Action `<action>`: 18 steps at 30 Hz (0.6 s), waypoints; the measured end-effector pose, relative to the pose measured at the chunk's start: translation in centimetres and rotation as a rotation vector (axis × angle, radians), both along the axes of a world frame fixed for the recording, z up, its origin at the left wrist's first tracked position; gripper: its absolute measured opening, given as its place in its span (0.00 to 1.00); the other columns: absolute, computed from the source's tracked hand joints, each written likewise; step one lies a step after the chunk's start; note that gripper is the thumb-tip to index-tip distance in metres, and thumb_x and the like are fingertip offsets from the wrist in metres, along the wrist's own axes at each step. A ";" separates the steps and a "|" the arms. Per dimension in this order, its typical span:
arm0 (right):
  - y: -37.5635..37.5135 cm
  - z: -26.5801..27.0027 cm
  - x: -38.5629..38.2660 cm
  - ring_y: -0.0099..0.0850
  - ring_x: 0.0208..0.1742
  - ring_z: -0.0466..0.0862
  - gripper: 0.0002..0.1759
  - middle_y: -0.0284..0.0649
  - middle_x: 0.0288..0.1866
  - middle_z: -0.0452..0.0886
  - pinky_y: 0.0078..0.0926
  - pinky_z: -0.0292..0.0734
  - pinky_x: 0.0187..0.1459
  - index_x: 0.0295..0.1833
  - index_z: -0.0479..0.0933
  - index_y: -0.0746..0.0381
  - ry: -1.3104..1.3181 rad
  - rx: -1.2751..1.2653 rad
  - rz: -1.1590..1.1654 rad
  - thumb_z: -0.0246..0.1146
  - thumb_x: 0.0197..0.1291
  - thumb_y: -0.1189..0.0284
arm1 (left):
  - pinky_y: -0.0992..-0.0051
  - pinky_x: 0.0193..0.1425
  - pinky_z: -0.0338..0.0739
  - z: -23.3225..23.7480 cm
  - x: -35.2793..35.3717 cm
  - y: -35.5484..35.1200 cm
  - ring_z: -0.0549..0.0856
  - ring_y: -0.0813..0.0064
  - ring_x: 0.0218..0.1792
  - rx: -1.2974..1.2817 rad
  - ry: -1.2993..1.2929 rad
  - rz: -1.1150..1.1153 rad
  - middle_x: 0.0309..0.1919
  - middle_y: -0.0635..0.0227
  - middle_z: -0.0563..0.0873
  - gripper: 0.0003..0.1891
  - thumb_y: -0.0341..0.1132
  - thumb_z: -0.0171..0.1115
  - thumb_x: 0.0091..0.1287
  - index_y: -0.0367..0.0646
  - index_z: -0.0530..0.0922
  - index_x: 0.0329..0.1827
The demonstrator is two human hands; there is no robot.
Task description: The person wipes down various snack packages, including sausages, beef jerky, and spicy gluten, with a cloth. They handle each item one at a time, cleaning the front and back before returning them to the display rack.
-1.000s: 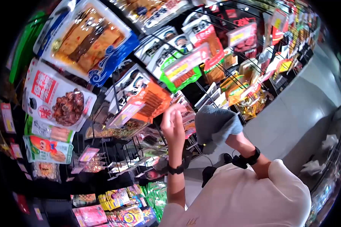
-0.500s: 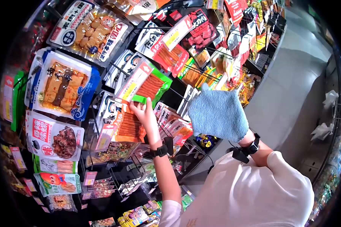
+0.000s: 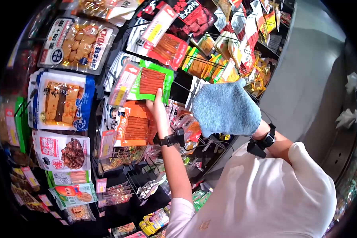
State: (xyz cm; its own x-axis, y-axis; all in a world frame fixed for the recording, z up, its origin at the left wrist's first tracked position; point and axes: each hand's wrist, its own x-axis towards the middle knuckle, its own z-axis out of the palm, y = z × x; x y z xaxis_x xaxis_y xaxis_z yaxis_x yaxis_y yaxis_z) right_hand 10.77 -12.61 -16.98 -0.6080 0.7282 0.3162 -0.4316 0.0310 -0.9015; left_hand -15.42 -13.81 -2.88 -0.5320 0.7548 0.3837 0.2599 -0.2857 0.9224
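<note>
My left hand [image 3: 156, 106] reaches up to the rack of hanging snack packets. Its fingers pinch the lower edge of a green packet of red sausage sticks [image 3: 151, 81]. Just below that hangs an orange packet [image 3: 137, 123], behind my wrist. My right hand is hidden under a blue-grey cloth [image 3: 226, 109], which it holds up flat in front of the rack, to the right of the green packet. Both wrists wear black bands.
Wire pegs carry many packets: a blue tofu packet [image 3: 63, 101] and a white-and-red packet [image 3: 61, 146] at left, red packets [image 3: 168, 45] above. Lower shelves hold small yellow and green bags [image 3: 156, 220]. A grey aisle floor [image 3: 305, 67] runs along the right.
My left hand has risen from the orange packet to the green packet and taken its lower edge. The cloth has moved up and spread flat. The view has tilted upward along the rack.
</note>
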 end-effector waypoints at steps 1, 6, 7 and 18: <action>0.0 -0.2 0.0 0.33 0.66 0.67 0.29 0.37 0.69 0.64 0.46 0.58 0.66 0.70 0.60 0.57 -0.007 0.006 -0.008 0.47 0.68 0.54 | 0.73 0.59 0.68 0.1 0.7 -0.1 0.78 0.73 0.51 0.015 -0.026 0.013 0.55 0.62 0.78 0.19 0.28 0.60 0.65 0.29 0.72 0.57; 0.1 -0.4 0.3 0.33 0.66 0.67 0.29 0.36 0.69 0.65 0.48 0.58 0.65 0.69 0.61 0.56 -0.040 0.045 -0.028 0.47 0.68 0.54 | 0.73 0.57 0.70 0.3 2.1 0.3 0.78 0.73 0.51 0.076 -0.036 0.031 0.54 0.62 0.78 0.18 0.27 0.59 0.65 0.30 0.72 0.57; 0.1 -0.2 0.2 0.33 0.66 0.67 0.29 0.36 0.69 0.65 0.48 0.58 0.65 0.69 0.61 0.56 -0.042 0.057 -0.025 0.47 0.68 0.54 | 0.72 0.57 0.71 0.7 2.2 0.4 0.78 0.73 0.51 0.092 -0.041 0.042 0.54 0.62 0.79 0.17 0.27 0.59 0.65 0.31 0.72 0.56; -0.3 0.2 -0.6 0.32 0.64 0.67 0.28 0.36 0.68 0.66 0.53 0.57 0.63 0.69 0.62 0.55 -0.105 0.164 0.014 0.48 0.67 0.55 | 0.73 0.53 0.74 2.1 2.1 0.2 0.80 0.71 0.47 0.146 -0.156 0.071 0.51 0.60 0.79 0.17 0.24 0.55 0.62 0.28 0.72 0.54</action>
